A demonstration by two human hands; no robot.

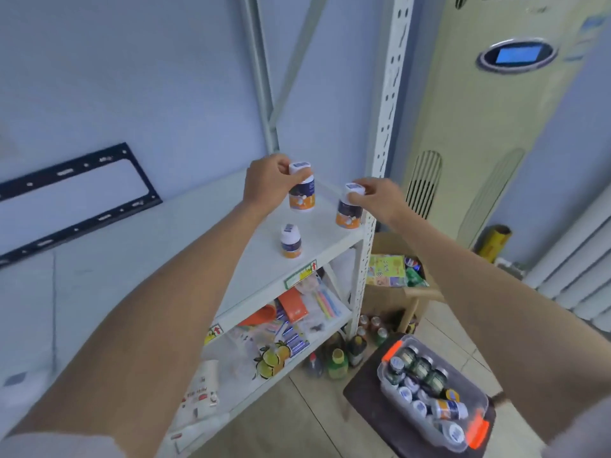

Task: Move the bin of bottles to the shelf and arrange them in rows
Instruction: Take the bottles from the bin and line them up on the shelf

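Holding one bottle each, both hands are over the top shelf (317, 259) of the white metal rack.

Left hand (267, 183) grips the far bottle (301, 190) by its white cap, fingers curled round the top. Bottle upright, long axis vertical, cap up. Can't tell if its base touches the shelf or sits just above it.

Right hand (377, 196) pinches the cap of the right bottle (348, 209) the same way. Also upright, tilted slightly, base at or just off the shelf near the right front post.

Third bottle (291, 241) stands free on the shelf, nearer and left of the other two, upright, no hand on it.

All three look alike: short round bottles, white cap with a small blue label on top, dark blue band over an orange lower half with white print. Print too blurred to read.

Bin (433, 395) is clear plastic with orange latches at the near and far ends, sitting on a dark stool (363, 391) low on the right, well apart from the shelf. Long axis runs near-right to far-left. Inside: several bottles standing cap up in rows, some with dark green caps, some white-capped; one blue-and-orange bottle (449, 409) lies on its side on top of the rest, at the near end.

Lower shelves hold mixed packets. Loose drink bottles stand on the floor between rack and stool.
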